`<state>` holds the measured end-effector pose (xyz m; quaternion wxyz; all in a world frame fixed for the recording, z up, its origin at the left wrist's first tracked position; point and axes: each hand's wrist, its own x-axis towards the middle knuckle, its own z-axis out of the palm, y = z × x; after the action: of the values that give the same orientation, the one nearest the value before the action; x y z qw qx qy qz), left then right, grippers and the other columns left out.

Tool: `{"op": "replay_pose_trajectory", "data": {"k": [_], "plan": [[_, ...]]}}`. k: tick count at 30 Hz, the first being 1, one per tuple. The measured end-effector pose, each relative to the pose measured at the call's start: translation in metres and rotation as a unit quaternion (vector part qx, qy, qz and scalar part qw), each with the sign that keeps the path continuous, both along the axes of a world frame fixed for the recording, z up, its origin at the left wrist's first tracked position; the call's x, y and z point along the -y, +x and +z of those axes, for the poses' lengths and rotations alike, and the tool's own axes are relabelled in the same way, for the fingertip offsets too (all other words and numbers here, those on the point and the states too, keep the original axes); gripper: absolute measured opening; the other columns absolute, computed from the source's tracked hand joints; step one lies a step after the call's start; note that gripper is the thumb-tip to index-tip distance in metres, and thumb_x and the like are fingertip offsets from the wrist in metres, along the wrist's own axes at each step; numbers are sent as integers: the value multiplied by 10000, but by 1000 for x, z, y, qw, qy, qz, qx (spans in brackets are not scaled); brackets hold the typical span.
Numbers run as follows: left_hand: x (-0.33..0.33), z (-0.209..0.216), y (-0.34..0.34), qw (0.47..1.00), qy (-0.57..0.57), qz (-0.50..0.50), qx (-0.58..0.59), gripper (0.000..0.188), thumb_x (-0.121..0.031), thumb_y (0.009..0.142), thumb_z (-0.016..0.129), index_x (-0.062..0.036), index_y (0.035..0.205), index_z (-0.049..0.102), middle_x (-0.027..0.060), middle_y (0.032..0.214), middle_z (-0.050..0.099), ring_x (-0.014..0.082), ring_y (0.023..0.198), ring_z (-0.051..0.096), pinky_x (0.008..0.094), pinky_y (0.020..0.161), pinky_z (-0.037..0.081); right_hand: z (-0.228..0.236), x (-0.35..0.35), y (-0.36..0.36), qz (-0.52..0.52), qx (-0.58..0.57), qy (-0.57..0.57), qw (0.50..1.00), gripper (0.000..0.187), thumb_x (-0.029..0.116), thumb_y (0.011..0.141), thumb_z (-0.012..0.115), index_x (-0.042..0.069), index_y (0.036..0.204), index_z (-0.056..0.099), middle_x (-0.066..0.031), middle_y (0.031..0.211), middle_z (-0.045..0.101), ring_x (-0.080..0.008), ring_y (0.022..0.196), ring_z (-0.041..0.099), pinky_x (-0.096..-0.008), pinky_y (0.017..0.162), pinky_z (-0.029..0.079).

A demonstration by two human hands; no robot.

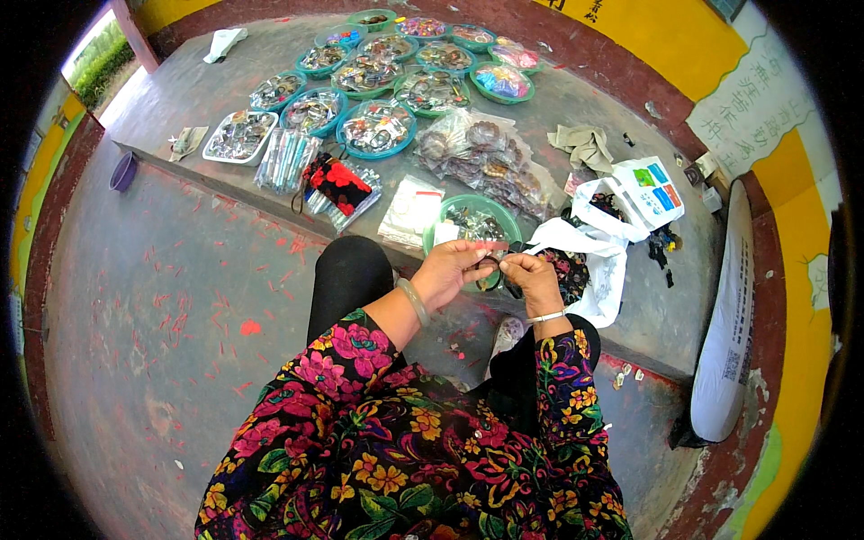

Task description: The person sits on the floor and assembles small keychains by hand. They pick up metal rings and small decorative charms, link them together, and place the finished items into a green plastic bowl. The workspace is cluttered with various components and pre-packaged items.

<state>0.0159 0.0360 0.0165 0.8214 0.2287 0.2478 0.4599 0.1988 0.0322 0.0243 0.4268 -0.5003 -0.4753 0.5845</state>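
My left hand, with a pale bangle at the wrist, pinches a small dark piece between thumb and fingertips. Close beside it, my right hand has its thumb and forefinger closed on the same dark piece, too small to name. A reddish strip shows at the left fingertips. Both hands are over the near rim of a green basin that holds many small packets. To the right of my right hand lies an open white plastic bag with dark floral cloth in it.
Several round basins of small packaged goods stand farther back on the raised ledge, beside a white rectangular tray. Clear bags of brown items lie in the middle. A red-and-black pouch sits left. A long white wrapped object leans at right.
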Motion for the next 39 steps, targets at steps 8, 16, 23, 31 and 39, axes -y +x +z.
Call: {"op": "replay_pose_trajectory", "data": {"k": [8,16,23,31,39], "plan": [[0,-5,3,999,-29,7,31,262,-53,871,462,79,1093,502,146,1131,538,141,877,588,244,783,508,-2,1,-4,-27,-28,33,999,98,63,772,619,-12,834,624,28,713,561,-48,604,448,-179,566,349],[-4,-11,2,998,-51,4,46,290,-42,869,458,85,1128,479,144,1090,553,137,848,592,243,791,506,-16,-1,-9,-27,67,124,990,93,89,811,584,-2,818,601,45,694,529,-35,605,423,-177,564,347],[-2,-13,4,998,-31,32,32,262,-32,876,435,106,1092,488,153,1157,516,151,888,580,260,817,492,-19,-1,-9,-58,137,105,983,67,72,795,581,9,810,596,3,722,558,-83,657,490,-220,605,394],[2,-6,8,998,-14,24,-65,233,-15,877,426,82,1074,504,131,1090,540,163,948,555,261,840,475,24,12,-24,-102,354,432,823,103,53,708,621,44,810,618,-85,771,570,-266,733,540,-342,661,422],[11,-9,20,992,4,1,-123,133,-37,874,454,45,931,541,75,929,575,143,824,576,235,735,479,17,13,-28,-63,399,454,794,76,73,697,614,59,769,634,-70,722,569,-259,691,542,-361,634,408]]}}
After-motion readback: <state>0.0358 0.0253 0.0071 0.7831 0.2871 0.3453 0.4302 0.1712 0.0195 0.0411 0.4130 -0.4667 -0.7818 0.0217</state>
